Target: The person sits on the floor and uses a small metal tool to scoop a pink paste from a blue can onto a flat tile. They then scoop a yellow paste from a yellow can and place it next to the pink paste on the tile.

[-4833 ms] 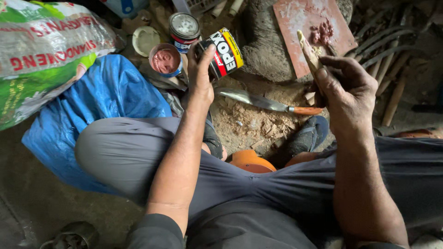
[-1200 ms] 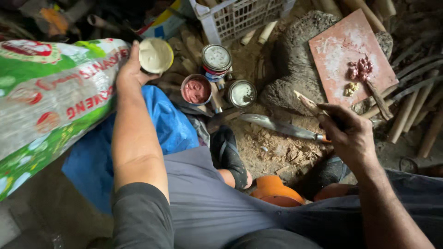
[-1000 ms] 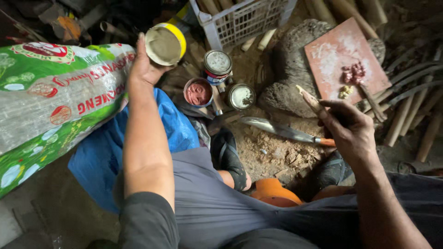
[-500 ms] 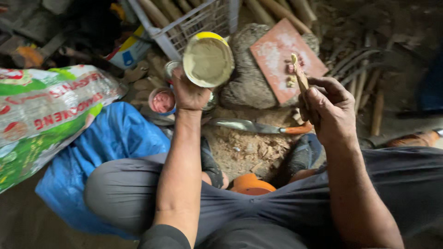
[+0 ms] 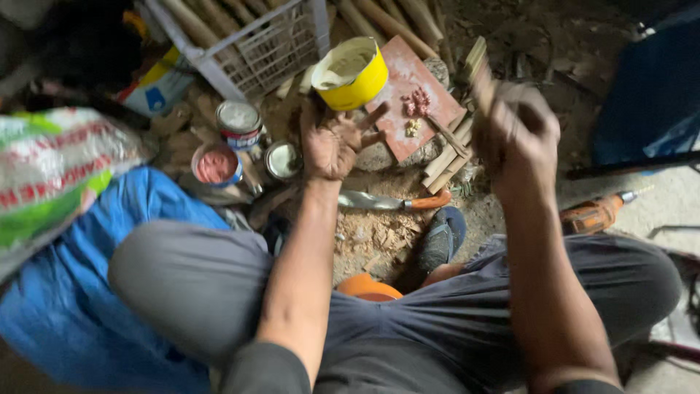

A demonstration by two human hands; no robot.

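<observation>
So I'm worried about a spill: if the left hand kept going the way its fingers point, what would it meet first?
Likely the reddish board on the rock, just beyond the yellow tin the left hand holds; depth is unclear.

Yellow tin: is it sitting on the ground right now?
No. The left hand holds the yellow tin up, open and tilted, above the reddish board and the ground.

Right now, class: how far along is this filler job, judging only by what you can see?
Done: the yellow tub is open, and dabs of putty lie on the red board. In hand: the left hand raises the tub; the right hand holds a blurred wooden stick. Left: the bamboo sticks show no filler.
</observation>
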